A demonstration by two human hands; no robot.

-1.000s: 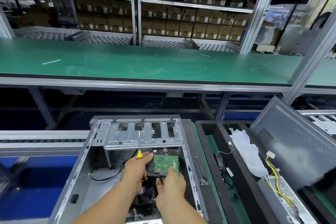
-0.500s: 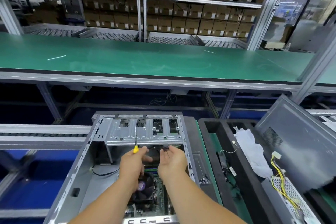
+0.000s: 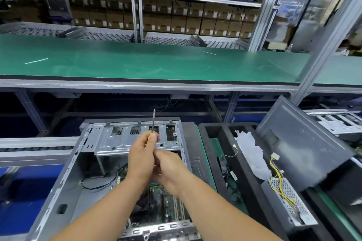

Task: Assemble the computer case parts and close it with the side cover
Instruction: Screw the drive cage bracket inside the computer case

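The open computer case (image 3: 64, 178) lies on its side at the near edge, motherboard (image 3: 168, 203) showing inside. Above it, the left hand (image 3: 140, 159) grips a yellow-handled screwdriver (image 3: 153, 123), shaft pointing to twelve o'clock. The right hand (image 3: 169, 168) sits blurred against it; I cannot tell its grip. At three o'clock, the grey side cover (image 3: 301, 143) leans in a black tray (image 3: 213, 129).

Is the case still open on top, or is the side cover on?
Open: the computer case shows its motherboard; the side cover leans at right.
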